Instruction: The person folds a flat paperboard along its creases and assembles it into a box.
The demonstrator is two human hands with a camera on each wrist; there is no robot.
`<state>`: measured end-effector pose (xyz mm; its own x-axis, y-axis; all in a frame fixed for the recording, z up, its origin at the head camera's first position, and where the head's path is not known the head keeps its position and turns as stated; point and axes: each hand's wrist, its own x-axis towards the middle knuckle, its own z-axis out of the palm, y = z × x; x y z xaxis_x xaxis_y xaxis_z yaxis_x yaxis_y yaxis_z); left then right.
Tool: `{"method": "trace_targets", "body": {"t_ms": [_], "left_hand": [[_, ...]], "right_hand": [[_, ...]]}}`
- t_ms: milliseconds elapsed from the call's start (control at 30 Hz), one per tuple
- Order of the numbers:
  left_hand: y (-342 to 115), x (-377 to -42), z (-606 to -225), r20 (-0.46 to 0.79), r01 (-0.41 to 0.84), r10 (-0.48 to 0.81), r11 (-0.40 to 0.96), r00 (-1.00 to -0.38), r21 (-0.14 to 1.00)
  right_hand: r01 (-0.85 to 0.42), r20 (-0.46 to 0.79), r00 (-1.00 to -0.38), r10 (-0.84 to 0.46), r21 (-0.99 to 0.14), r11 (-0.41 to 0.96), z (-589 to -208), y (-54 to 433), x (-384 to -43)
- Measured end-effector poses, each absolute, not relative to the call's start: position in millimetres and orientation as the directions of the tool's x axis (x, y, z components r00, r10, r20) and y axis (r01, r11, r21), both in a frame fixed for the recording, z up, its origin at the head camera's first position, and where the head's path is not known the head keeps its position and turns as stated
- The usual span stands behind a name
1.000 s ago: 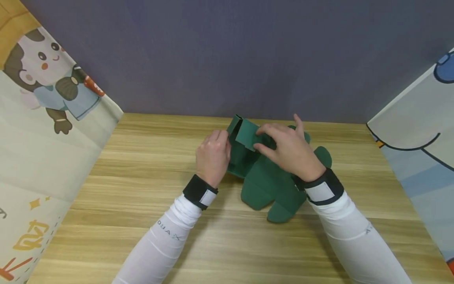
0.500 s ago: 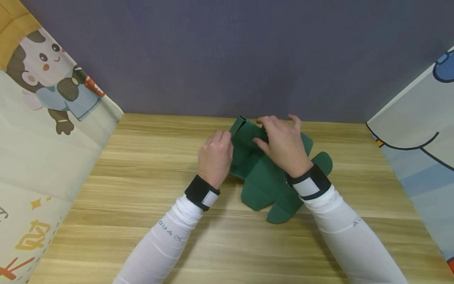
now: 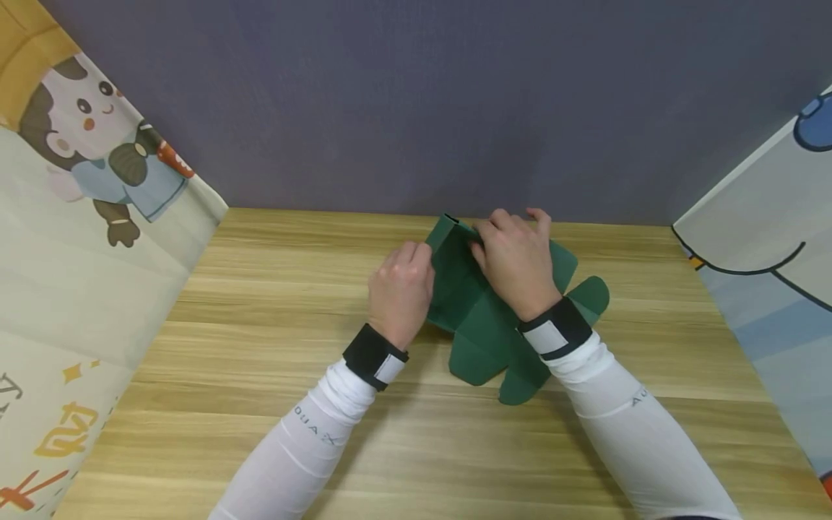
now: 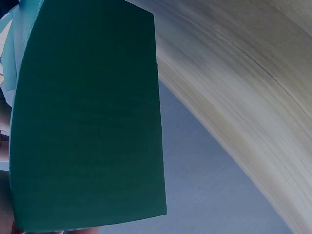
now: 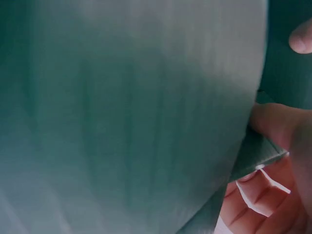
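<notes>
Over on the wooden tabletop [image 3: 273, 318], the left hand [image 3: 401, 289] and right hand [image 3: 520, 267] pinch raised walls of a green cardboard box [image 3: 489, 326], seemingly half-folded, its near flaps [image 3: 476, 360] left splayed.

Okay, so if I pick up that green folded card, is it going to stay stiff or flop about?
The green card will probably feel light, since its edges look thin. Its side panel may stay fairly stiff, as it stands nearly flat with crisp edges. The outspread flaps would likely swing at their creases, since nothing visibly fastens them.
</notes>
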<state>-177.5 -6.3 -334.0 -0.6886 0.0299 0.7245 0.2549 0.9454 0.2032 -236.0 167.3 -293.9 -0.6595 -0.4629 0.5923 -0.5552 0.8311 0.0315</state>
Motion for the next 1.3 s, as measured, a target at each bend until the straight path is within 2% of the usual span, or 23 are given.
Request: {"method": "trace_targets", "body": {"t_ms": [333,900,1100,1300], "left_hand": [[-1.0,-174.2,-331.1,0.725,0.254,0.032,0.946,-0.689,0.2],[-0.2,-174.0,-330.7,0.705,0.255,0.032,0.943,-0.709,0.214],[-1.7,-173.3,-330.4,0.671,0.252,0.01,0.931,-0.741,0.264],[-2.7,-174.2,-324.9,0.643,0.246,-0.004,0.922,-0.766,0.3]], "right_hand": [[-0.544,0.635,-0.61,-0.473,0.098,0.833,-294.9,167.4,-239.7],[-0.552,0.672,-0.566,-0.477,0.12,0.825,-297.0,166.3,-243.2],[-0.577,0.659,-0.546,-0.517,0.151,0.802,-294.1,168.1,-243.6],[-0.602,0.598,-0.554,-0.578,0.192,0.775,-287.4,168.6,-239.5]]}}
